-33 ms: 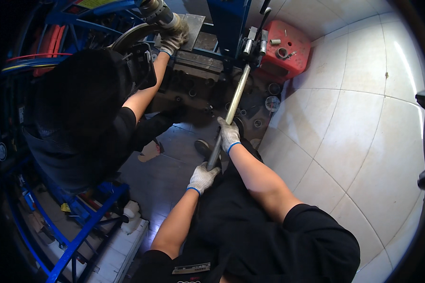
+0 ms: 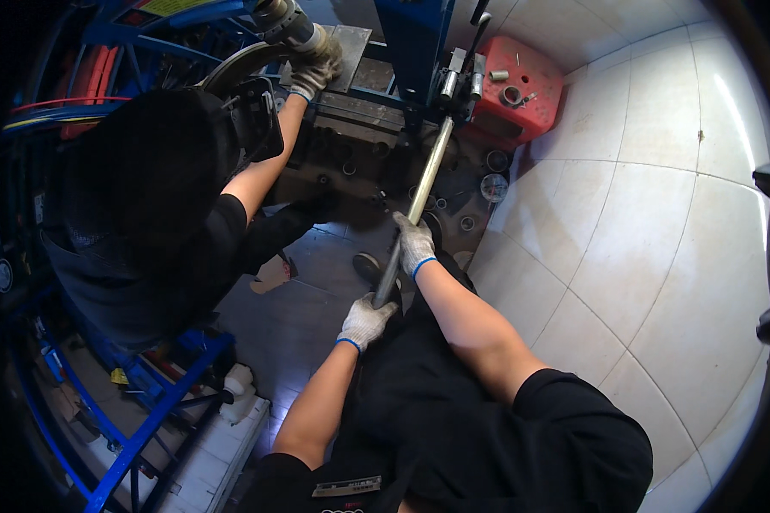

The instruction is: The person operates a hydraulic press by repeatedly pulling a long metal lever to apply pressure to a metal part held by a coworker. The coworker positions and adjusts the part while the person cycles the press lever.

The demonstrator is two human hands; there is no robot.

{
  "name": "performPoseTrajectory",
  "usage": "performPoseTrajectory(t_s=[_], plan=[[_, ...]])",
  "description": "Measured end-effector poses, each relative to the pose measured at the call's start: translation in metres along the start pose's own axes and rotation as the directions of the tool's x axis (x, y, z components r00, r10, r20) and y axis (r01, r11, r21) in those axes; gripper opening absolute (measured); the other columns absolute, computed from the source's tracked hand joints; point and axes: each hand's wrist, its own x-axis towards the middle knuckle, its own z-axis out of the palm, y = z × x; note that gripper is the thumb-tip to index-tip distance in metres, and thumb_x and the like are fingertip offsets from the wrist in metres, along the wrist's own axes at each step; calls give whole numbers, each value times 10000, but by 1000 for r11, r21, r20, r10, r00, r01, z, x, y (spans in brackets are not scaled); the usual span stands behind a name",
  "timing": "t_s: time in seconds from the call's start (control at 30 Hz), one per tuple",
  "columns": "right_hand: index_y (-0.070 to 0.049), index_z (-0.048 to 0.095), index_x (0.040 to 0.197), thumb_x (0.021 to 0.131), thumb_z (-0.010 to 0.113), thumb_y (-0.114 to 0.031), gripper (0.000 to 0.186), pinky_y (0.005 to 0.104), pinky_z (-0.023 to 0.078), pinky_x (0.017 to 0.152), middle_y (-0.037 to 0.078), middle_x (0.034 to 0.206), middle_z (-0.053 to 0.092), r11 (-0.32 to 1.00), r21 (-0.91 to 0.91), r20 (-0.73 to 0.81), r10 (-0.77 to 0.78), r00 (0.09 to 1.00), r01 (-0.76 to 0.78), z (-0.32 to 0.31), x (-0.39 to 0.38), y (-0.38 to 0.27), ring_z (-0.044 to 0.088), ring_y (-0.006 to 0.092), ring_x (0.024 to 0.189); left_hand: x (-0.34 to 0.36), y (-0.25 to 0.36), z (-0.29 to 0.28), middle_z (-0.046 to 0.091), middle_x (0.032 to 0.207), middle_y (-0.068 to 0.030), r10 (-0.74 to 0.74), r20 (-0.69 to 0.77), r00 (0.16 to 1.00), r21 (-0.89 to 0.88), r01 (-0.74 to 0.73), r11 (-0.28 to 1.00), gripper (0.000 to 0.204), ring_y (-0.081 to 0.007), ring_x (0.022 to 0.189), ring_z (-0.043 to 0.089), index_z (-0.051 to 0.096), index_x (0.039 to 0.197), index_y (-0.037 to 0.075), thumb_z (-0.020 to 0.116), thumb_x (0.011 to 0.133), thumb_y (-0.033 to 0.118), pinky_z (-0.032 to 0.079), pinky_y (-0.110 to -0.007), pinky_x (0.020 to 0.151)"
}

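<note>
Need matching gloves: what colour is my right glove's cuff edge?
Blue; the cuff edge shows best in the head view.

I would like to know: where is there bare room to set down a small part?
In this view, the freest patch is the grey floor between the cardboard piece, the left hand and the blue frame. It is crowded near the blue post, with small round parts; the red stool also holds several pieces.

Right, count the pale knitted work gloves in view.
3: one on the left hand and one on the right hand, both gripping the long round metal bar; one on the co-worker's hand toward the upper left. Another may be hidden.
</note>
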Motion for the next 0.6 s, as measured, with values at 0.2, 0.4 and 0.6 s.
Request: performPoseTrajectory(t_s=[0.2, 0.4, 0.6], plan=[[-63, 562, 1175, 837, 826, -313, 496, 377, 523, 485, 49, 768, 552, 991, 129, 146, 24, 989, -43, 1, -5, -5, 559, 211, 545, -4, 10, -22, 721, 837, -175, -32, 45, 998, 28, 31, 999, 542, -276, 722, 711, 674, 1243, 39, 766, 838, 387, 553, -403, 715], [-58, 559, 1201, 835, 831, -297, 515, 384, 518, 492, 61, 790, 568, 995, 98, 138, 22, 990, -36, 2, -10, -10, 565, 214, 553, -3, 11, -24, 691, 747, -137, -37, 58, 998, 13, 37, 999, 541, -228, 615, 676, 678, 1239, 39, 774, 836, 388, 538, -378, 612], [-56, 568, 1218, 833, 833, -289, 522, 373, 507, 498, 63, 802, 582, 995, 96, 121, -23, 992, 11, 6, -14, -6, 565, 204, 556, 17, -11, -28, 636, 700, -93, -56, 144, 988, -95, 71, 993, 414, -206, 566, 616, 674, 1072, 17, 776, 859, 357, 499, -370, 547]])
